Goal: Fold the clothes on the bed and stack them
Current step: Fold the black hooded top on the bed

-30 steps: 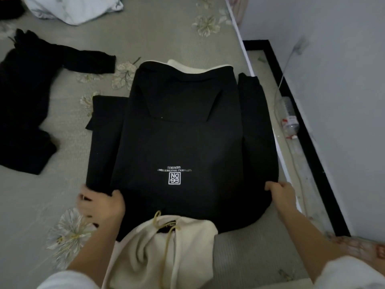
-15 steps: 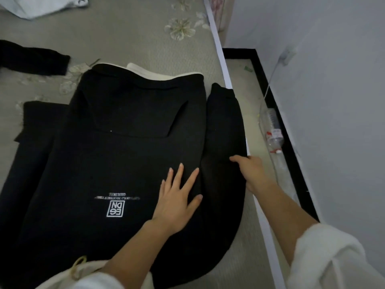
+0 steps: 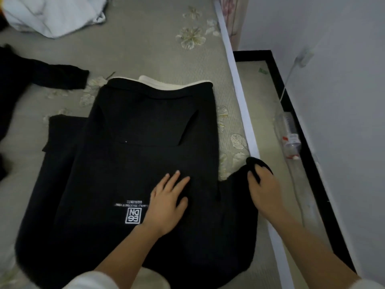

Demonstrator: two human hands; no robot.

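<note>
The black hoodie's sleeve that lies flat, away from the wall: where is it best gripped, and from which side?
Probably grip the sleeve at its cuff end, from the outer side: that squared end lies flat and free on the bed, clear of the hoodie body. The left hand is nearest.

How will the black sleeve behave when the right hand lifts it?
Probably floppy: the sleeve bunches where the right hand grips it. It may tug the black hoodie, though the left hand pressing flat should pin it.

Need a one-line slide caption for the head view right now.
Left hand presses flat on a black hoodie on the bed while the right hand grips its bunched sleeve.
</note>
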